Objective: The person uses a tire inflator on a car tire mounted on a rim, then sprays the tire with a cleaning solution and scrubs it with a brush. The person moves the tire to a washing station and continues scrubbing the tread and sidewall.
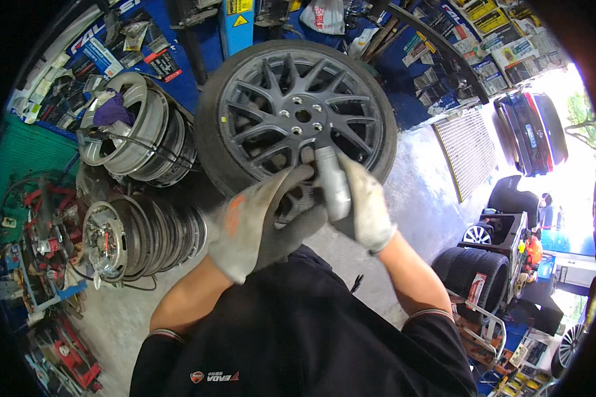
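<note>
Both my hands wear grey-and-white work gloves. My right hand [367, 205] is closed around a silver-grey cylinder [333, 185] with a narrower top end; its exact kind is unclear. To the left of the cylinder is my left hand [251, 221], its thumb and fingers apart in a curved shape and nothing visible between them. Both hands are above the near part of a dark grey multi-spoke wheel [281, 126] fitted with a black tyre [212, 119]. The wheel's face points up toward me, and my hands cover part of its near spokes.
Metal rims [155, 135] are stacked at left, a purple cloth [112, 110] on top. Below them stands a ribbed round stack [159, 235]. Packages hang on blue panels behind the wheel. At right are black tyres [467, 268], a floor grate [467, 155] and a parked car [530, 132].
</note>
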Motion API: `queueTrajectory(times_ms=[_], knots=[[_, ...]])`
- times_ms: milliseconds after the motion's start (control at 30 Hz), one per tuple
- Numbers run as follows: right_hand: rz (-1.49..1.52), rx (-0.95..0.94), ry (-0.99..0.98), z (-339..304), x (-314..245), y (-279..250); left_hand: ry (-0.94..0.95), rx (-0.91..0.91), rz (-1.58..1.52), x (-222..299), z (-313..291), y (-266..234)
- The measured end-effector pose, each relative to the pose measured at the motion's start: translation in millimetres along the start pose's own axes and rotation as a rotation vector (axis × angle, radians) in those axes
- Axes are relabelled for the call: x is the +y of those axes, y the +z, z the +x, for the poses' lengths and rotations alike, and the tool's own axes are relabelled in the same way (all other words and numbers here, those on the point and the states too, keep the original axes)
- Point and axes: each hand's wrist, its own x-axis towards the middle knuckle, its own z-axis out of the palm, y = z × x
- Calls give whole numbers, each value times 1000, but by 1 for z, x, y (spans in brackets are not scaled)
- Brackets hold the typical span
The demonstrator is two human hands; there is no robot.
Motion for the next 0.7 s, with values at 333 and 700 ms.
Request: queueTrajectory(times_ms=[333, 700], knots=[[366, -380, 545, -37, 217, -39, -69, 252, 886, -208, 21, 121], [539, -693, 483, -5, 290, -7, -126, 299, 868, -194, 15, 119]])
